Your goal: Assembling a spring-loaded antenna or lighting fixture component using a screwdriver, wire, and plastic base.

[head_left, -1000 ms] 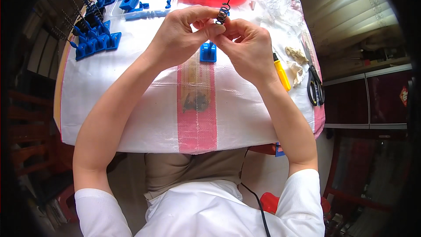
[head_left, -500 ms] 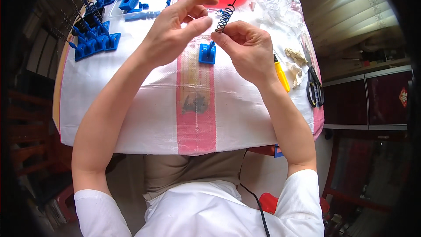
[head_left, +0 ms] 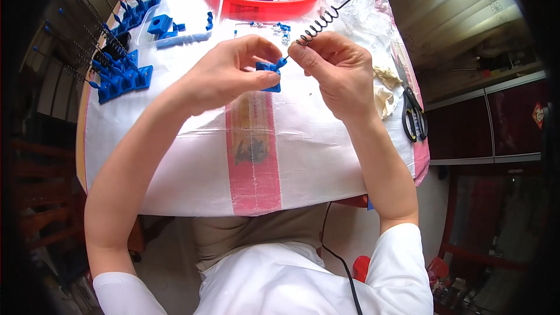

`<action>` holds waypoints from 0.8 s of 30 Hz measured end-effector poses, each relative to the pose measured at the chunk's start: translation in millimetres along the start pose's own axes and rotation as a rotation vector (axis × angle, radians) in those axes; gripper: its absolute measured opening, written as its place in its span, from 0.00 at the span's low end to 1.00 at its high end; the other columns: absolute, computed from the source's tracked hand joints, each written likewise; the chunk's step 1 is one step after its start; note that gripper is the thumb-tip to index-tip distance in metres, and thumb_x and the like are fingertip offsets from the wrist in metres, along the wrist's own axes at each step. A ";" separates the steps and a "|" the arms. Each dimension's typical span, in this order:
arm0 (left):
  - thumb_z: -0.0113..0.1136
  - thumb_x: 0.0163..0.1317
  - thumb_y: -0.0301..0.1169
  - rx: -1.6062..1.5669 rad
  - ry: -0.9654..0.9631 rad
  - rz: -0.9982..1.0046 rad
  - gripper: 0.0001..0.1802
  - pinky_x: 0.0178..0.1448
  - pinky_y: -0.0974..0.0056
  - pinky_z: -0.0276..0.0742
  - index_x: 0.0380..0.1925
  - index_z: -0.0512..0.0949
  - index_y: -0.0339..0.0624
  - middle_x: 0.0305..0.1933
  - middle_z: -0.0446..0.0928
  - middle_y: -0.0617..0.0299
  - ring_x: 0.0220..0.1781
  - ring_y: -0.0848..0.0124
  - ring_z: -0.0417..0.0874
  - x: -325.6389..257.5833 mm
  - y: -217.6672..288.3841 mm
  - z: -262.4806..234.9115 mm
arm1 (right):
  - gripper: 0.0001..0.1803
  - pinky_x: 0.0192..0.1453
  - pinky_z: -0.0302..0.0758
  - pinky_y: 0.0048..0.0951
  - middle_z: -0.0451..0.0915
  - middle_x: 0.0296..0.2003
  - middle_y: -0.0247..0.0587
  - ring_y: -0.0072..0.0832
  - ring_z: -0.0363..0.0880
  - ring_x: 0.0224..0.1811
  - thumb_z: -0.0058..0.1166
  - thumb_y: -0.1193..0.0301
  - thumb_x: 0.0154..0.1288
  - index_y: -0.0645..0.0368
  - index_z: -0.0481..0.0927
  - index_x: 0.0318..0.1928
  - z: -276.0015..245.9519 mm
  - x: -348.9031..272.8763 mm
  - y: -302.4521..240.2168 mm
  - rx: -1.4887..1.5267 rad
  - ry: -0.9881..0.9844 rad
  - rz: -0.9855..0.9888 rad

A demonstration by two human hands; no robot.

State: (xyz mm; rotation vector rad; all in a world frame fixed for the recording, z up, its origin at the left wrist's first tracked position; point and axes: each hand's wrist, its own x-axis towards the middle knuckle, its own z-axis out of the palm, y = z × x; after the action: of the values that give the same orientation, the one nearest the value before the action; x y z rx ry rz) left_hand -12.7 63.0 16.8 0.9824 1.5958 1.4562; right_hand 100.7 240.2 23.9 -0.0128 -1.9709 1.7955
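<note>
My right hand pinches the lower end of a black coiled wire, whose long straight tail runs up toward the upper right. My left hand has its thumb and fingers round a small square blue plastic base, partly hidden by the thumb. From the base a short blue peg tilts toward the right hand. The wire's lower tip is at or just above the peg; whether it sits in it I cannot tell.
At the left stand blue bases with upright coiled wires. A clear plastic tray with blue parts and a red divided tray lie beyond my hands. Black-handled scissors and crumpled cloth are at the right.
My left hand has come down and closed round the blue base, which now tilts. The right hand has brought the coiled wire to its peg, and the wire leans further right.
</note>
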 end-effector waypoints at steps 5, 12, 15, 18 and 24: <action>0.66 0.64 0.30 -0.211 0.146 0.130 0.20 0.60 0.62 0.78 0.54 0.74 0.36 0.51 0.79 0.60 0.51 0.71 0.82 -7.4 -18.2 21.9 | 0.07 0.40 0.78 0.21 0.86 0.32 0.39 0.19 0.82 0.34 0.65 0.74 0.63 0.66 0.85 0.37 -0.4 -1.8 -2.6 0.104 -0.053 0.019; 0.63 0.66 0.29 -0.385 0.182 0.091 0.12 0.53 0.66 0.81 0.48 0.77 0.37 0.43 0.81 0.61 0.47 0.74 0.82 -10.1 -28.2 30.9 | 0.08 0.39 0.79 0.23 0.85 0.34 0.38 0.21 0.82 0.35 0.65 0.75 0.63 0.65 0.84 0.41 0.5 -5.2 -0.1 0.249 -0.086 0.102; 0.63 0.67 0.29 -0.322 0.228 0.076 0.10 0.51 0.68 0.81 0.45 0.78 0.37 0.42 0.82 0.61 0.44 0.75 0.83 -12.6 -27.5 30.5 | 0.09 0.40 0.79 0.24 0.85 0.34 0.38 0.21 0.82 0.36 0.65 0.75 0.63 0.65 0.84 0.42 -2.2 -5.3 9.1 0.253 -0.083 0.142; 0.64 0.66 0.29 -0.323 0.260 0.072 0.11 0.45 0.71 0.80 0.45 0.79 0.34 0.39 0.80 0.64 0.39 0.80 0.80 -15.7 -23.6 32.6 | 0.09 0.42 0.80 0.25 0.86 0.36 0.39 0.22 0.82 0.37 0.65 0.75 0.64 0.64 0.84 0.43 -3.3 -4.9 11.8 0.307 -0.096 0.171; 0.62 0.67 0.26 -0.304 0.257 0.099 0.09 0.47 0.71 0.79 0.45 0.80 0.36 0.41 0.82 0.63 0.42 0.79 0.82 -20.5 -24.3 29.6 | 0.09 0.48 0.81 0.28 0.86 0.40 0.41 0.24 0.83 0.40 0.63 0.76 0.65 0.64 0.84 0.45 0.1 -5.0 19.0 0.388 -0.147 0.191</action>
State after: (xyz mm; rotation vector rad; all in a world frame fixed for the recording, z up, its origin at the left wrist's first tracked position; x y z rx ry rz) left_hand 21.5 55.5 -8.9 0.7295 1.4570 1.8904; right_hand 99.4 241.2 4.3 0.0593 -1.7296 2.3380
